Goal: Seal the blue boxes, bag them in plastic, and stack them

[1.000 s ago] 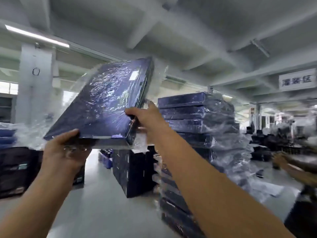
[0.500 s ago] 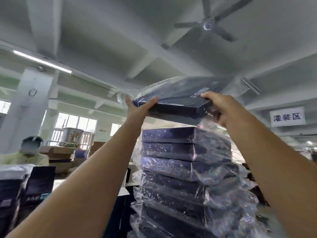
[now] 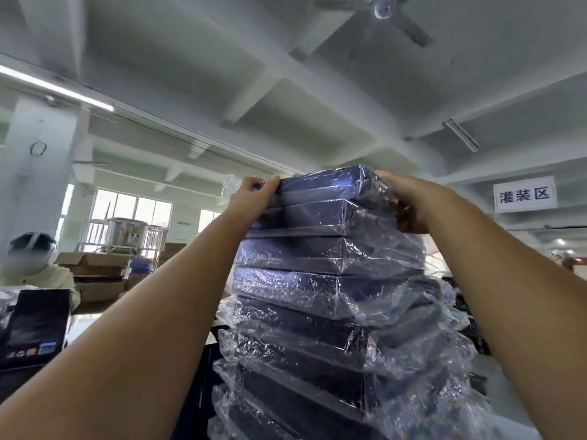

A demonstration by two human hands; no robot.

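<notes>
Person [image 3: 38, 268] in pale top sits far left. Left grip [image 3: 254, 198] clasps left end of top box [image 3: 320, 185], fingers curled over upper edge. Top box, bagged in plastic, lies flat on stack [image 3: 317, 296] of bagged blue boxes. Right grip [image 3: 409, 201] clasps right end through plastic. Sign [image 3: 524, 194] hangs far right.

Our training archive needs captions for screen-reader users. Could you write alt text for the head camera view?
The left hand and right hand grip the ends of a plastic-bagged blue box sitting atop a tall stack of bagged blue boxes in a factory hall. Another person is at far left; a ceiling fan hangs above.
</notes>
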